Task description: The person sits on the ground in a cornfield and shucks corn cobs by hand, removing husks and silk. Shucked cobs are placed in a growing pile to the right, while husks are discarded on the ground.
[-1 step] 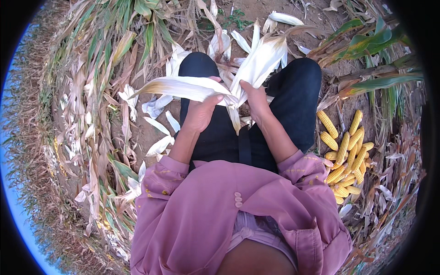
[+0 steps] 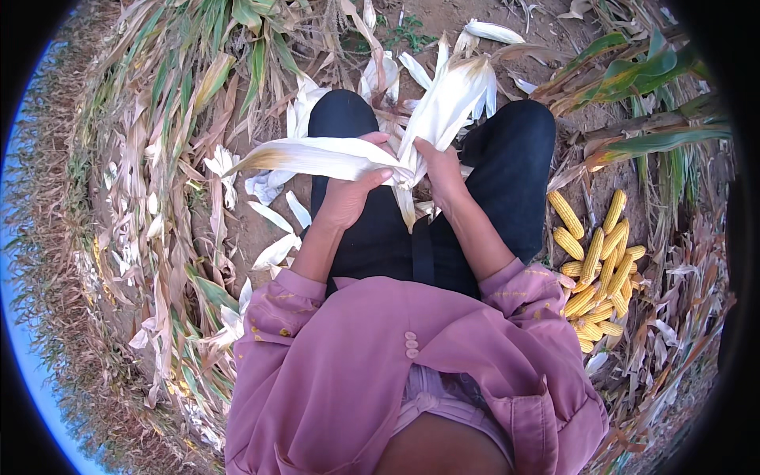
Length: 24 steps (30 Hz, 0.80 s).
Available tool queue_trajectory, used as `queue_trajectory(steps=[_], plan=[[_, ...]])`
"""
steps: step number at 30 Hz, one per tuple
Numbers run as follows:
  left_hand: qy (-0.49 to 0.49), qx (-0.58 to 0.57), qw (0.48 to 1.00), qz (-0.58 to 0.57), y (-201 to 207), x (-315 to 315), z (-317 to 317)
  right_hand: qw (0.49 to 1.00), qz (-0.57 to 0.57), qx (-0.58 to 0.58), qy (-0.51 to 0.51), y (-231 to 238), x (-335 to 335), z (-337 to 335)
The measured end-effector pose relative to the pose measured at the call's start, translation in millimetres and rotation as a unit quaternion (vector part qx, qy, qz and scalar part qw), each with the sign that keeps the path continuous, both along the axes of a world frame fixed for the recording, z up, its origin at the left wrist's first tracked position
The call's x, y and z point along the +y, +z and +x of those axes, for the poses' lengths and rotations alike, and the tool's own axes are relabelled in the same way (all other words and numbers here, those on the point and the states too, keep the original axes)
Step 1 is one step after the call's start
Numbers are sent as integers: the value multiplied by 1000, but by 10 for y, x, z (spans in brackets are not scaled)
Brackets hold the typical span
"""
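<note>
In front of my lap, both hands are at a bundle of pale corn husk (image 2: 447,103) with browned tips. My left hand (image 2: 354,190) pinches a long husk leaf (image 2: 317,157), tan at its free end, that stretches off to the left. My right hand (image 2: 445,176) grips the base of the bundle, whose broad leaves fan upward and away from me. A narrow husk tip (image 2: 406,207) hangs down between the hands. Whether a cob lies inside the husk is hidden.
Beside my right leg lies a heap of husked yellow corn cobs (image 2: 598,269). Loose husks (image 2: 277,252) litter the soil on the left and ahead. Dry corn stalks (image 2: 237,55) lie at the far left, and green-leafed stalks (image 2: 649,79) reach in from the right.
My left thumb and the husk leaf it pinches have shifted very slightly toward me. My right hand has not visibly moved.
</note>
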<state>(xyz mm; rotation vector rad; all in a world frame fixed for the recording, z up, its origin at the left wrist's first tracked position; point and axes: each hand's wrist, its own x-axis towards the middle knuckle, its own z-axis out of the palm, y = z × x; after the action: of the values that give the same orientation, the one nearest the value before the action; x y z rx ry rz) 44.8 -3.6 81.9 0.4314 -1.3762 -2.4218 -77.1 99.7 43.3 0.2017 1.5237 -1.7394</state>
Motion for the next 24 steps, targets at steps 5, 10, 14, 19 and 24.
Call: queue_trajectory(steps=[5,10,14,19,24], plan=[[0,-24,991,-132,66,91,-53,998,1,58,10,-59,-75,23],[157,-56,984,65,-179,210,-65,999,5,29,-29,-83,-168,-12],[235,-57,964,110,-38,352,-158,997,9,9,-78,-209,-234,-41],[172,-233,949,-124,-159,376,10,996,31,12,-80,-446,-332,-103],[179,-113,932,-294,-97,450,0,995,56,16,-81,-707,-419,-106]])
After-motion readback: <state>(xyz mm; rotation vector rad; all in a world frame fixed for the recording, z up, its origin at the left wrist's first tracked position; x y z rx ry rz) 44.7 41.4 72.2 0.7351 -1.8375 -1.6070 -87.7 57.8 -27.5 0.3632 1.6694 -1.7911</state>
